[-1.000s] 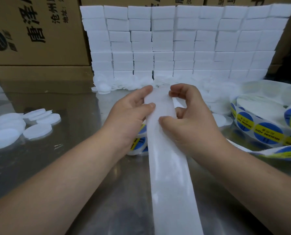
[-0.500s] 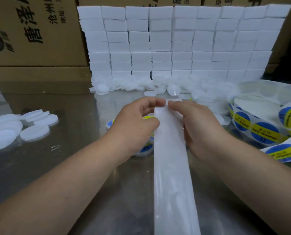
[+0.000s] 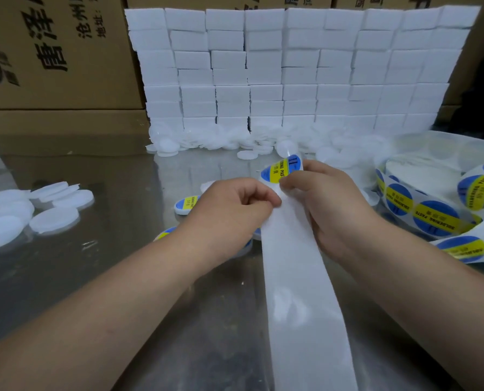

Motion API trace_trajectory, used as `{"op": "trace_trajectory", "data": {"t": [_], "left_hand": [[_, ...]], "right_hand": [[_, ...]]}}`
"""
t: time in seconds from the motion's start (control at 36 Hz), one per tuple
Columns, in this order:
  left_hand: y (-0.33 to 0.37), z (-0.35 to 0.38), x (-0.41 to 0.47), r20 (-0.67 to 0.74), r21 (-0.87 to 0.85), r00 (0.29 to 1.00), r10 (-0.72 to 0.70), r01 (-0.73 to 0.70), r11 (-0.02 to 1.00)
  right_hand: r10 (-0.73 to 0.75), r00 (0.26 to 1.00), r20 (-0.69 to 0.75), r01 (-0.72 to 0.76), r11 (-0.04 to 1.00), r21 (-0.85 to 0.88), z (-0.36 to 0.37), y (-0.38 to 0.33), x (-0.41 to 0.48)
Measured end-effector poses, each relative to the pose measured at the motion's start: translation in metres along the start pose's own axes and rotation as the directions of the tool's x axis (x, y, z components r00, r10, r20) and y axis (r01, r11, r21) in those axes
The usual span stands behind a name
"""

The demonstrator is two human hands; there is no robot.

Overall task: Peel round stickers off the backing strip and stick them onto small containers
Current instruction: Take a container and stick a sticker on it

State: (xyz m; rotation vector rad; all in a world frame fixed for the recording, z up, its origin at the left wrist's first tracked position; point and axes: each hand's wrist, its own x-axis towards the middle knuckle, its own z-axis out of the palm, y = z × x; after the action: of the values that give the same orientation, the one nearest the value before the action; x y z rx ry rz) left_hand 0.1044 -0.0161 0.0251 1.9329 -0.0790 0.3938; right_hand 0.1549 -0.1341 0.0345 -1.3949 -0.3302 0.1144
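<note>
My left hand (image 3: 235,213) has its fingers curled, with thumb and forefinger clamped on the top end of the white backing strip (image 3: 300,292), which runs back toward me over the metal table (image 3: 122,277). My right hand (image 3: 331,210) pinches the lower edge of a blue-and-yellow round sticker (image 3: 281,169), which stands up just past the strip's end, above both hands. One labelled container (image 3: 186,204) sits on the table just left of my left hand; plain white containers (image 3: 52,221) are well off to the left and the sticker roll (image 3: 432,218) is on the right.
</note>
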Motion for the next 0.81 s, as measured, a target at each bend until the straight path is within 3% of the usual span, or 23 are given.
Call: {"op": "trace_trajectory", "data": {"t": [0.17, 0.33, 0.47, 0.58, 0.69, 0.81], "left_hand": [[-0.002, -0.001, 0.001, -0.015, 0.007, 0.999, 0.036, -0.036, 0.999], [-0.009, -0.005, 0.008, -0.131, 0.169, 0.99, 0.055, -0.033, 0.985], [-0.008, -0.006, 0.017, -0.229, 0.205, 0.973, 0.013, 0.035, 0.978], [0.001, -0.011, 0.042, -0.27, 0.276, 0.961, 0.062, 0.015, 0.961], [-0.001, -0.02, 0.094, -0.198, 0.513, 0.976, 0.085, 0.029, 0.858], [-0.025, -0.026, 0.147, -0.004, 0.774, 0.999, -0.053, 0.036, 0.632]], "right_hand": [[-0.069, 0.997, -0.043, 0.064, 0.992, -0.109, -0.001, 0.002, 0.001], [-0.072, 0.989, -0.13, 0.05, 0.985, -0.167, -0.003, 0.005, 0.005], [-0.1, 0.982, -0.16, 0.064, 0.975, -0.214, -0.003, 0.008, 0.006], [-0.084, 0.98, -0.179, 0.047, 0.978, -0.202, -0.003, 0.009, 0.007], [-0.053, 0.985, -0.162, 0.02, 0.98, -0.197, -0.002, 0.009, 0.004], [-0.062, 0.987, -0.151, 0.029, 0.977, -0.212, -0.003, 0.009, 0.001]]}}
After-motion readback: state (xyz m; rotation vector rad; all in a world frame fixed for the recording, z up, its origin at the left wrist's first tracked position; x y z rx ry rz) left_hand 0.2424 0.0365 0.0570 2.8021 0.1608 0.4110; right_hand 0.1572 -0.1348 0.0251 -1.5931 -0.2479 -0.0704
